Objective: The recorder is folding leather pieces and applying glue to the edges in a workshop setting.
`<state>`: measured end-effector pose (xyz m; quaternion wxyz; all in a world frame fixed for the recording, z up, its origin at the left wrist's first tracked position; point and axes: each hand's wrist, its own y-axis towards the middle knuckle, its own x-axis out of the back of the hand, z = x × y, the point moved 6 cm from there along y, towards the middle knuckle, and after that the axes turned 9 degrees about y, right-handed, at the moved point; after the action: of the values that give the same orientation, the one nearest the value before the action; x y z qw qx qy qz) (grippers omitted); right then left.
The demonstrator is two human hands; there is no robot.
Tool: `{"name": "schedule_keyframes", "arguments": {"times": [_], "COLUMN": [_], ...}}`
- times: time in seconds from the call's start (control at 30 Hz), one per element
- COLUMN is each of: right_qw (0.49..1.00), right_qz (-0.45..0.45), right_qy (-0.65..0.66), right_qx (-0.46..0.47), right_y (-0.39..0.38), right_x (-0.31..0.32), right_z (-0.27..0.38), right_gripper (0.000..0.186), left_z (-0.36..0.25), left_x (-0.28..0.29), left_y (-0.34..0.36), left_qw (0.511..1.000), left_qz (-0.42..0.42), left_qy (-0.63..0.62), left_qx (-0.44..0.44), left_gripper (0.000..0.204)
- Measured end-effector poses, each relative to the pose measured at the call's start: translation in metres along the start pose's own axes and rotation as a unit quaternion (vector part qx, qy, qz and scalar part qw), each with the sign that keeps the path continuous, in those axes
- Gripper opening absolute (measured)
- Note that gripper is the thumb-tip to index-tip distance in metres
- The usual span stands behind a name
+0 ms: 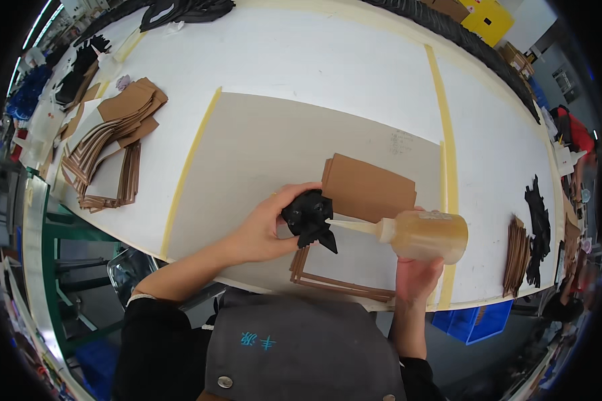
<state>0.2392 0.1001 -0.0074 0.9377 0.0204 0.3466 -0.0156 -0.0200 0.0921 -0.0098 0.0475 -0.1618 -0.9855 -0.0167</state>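
My left hand (264, 228) is closed round a bunched piece of black material (308, 214), which looks folded, with pointed ends sticking out. A squeeze bottle (431, 236) of amber liquid lies tilted on its side in my right hand (418, 277), whose fingers wrap it from below and behind. Its long pale nozzle points left, and the tip is at the black material; whether they touch I cannot tell. Beyond the nozzle lies a small stack of brown sheets (369, 186). Below the bottle are white panels with brown edges (341, 286), partly covered by my hands.
A grey board (247, 147) edged with yellow tape (192, 167) covers the table's middle. Fanned brown and white panels (107, 147) lie at the left. Brown strips (515, 257) and black pieces (537, 230) lie at the right. A blue crate (473, 323) stands below the table edge.
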Motion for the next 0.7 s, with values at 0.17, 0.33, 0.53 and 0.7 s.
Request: {"name": "schedule_keyframes", "arguments": {"times": [0.17, 0.33, 0.53, 0.7], "right_qw": [0.999, 0.999, 0.997, 0.998], "right_qz": [0.020, 0.016, 0.010, 0.004], "right_qy": [-0.012, -0.040, -0.072, -0.037], "right_qx": [-0.026, -0.019, -0.040, -0.060], "right_y": [-0.011, -0.017, -0.016, -0.015], "right_x": [0.004, 0.011, 0.011, 0.018], "right_z": [-0.010, -0.013, -0.020, -0.015], "right_gripper": [0.095, 0.090, 0.080, 0.072], "left_z": [-0.011, -0.027, -0.025, -0.040], "left_x": [-0.010, -0.015, -0.037, -0.051], "left_y": [-0.005, -0.008, -0.007, -0.011], "left_qw": [0.993, 0.941, 0.824, 0.853], "left_qz": [-0.037, -0.054, -0.006, 0.050], "left_qy": [0.102, 0.315, 0.541, 0.482], "left_qx": [-0.038, -0.111, -0.169, -0.192], "left_gripper": [0.074, 0.065, 0.043, 0.036]}}
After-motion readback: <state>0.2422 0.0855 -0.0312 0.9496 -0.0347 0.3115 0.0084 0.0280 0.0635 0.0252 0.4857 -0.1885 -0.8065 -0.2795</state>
